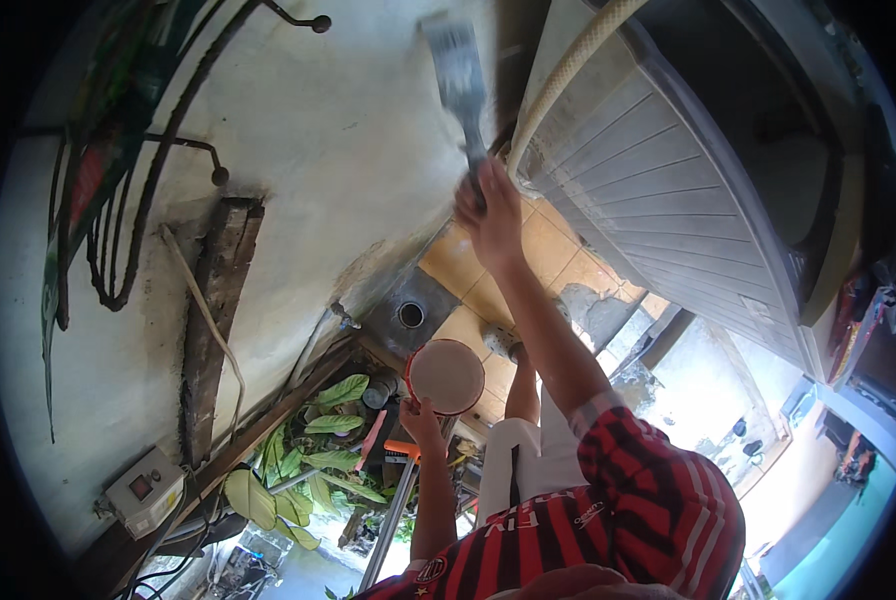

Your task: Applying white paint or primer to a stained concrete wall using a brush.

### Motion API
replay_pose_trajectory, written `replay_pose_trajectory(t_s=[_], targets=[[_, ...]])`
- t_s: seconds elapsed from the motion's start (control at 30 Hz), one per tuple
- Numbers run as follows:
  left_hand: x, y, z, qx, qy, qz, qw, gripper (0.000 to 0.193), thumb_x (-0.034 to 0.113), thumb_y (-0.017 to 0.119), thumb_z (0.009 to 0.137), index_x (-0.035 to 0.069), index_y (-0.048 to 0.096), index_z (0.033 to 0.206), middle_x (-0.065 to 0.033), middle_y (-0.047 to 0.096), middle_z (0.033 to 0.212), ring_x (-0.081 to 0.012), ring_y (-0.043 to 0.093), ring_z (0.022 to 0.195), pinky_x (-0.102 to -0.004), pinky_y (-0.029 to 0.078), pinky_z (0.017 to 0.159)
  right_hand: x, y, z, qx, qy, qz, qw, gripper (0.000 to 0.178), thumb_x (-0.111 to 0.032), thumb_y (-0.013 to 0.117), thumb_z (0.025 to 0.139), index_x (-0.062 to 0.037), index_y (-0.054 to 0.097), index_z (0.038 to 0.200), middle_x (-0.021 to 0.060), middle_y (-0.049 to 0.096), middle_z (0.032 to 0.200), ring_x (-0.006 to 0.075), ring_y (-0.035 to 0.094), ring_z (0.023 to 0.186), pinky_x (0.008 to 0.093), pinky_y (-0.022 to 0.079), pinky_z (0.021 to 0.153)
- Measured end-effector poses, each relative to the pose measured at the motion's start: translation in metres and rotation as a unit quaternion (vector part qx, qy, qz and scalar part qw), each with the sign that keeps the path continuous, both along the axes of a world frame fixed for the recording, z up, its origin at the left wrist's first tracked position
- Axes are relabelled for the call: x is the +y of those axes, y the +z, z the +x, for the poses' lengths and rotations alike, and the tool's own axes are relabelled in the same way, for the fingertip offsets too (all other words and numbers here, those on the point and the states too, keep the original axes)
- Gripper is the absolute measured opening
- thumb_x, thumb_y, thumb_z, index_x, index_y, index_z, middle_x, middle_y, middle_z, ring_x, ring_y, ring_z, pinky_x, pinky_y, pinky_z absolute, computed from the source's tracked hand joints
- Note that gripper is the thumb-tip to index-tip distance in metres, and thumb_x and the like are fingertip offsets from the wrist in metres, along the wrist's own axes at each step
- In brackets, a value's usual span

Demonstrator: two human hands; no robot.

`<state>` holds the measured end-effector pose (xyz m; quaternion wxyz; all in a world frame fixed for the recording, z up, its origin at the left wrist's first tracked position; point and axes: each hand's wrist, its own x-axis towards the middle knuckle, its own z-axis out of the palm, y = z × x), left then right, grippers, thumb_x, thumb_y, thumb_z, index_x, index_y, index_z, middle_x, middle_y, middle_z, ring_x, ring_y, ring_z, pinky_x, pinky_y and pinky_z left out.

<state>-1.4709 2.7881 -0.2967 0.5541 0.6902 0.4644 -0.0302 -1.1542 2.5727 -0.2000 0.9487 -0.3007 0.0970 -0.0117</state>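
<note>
My right hand (493, 215) is raised at the upper middle, its fingers wrapped round the handle of a wide, flat paintbrush (456, 70). The brush points upward at the pale wall (318, 110), with its tip blurred; whether it touches the surface I cannot tell. Lower down, my left hand (425, 420) grips the edge of a round tub (446, 377) with a red rim. Its inside looks pale and whitish; how full it is cannot be made out.
A grey ribbed appliance side (658, 180) with a pale hose (568, 85) stands at right. Wire rack bars (173, 130) jut out upper left. Leafy plants (298, 450), a wall tap (344, 316) and a switch box (146, 490) line the left; tan tiles (488, 305) cover the floor.
</note>
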Motion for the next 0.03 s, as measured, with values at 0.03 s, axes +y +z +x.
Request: replay_pose_trajectory(t_s=[0.03], targets=[[-0.0009, 0.0030, 0.0046, 0.007, 0.000, -0.002, 1.000, 0.022, 0.006, 0.063, 0.082, 0.005, 0.041, 0.081, -0.0017, 0.046, 0.078, -0.0101, 0.046, 0.070, -0.0268, 0.042, 0.060, 0.0032, 0.0025, 0.0221, -0.028, -0.007, 0.036, 0.999, 0.030, -0.033, 0.050, 0.104, -0.0126, 0.052, 0.125, -0.0044, 0.040, 0.071, 0.0052, 0.035, 0.058, 0.0196, 0.027, 0.049]])
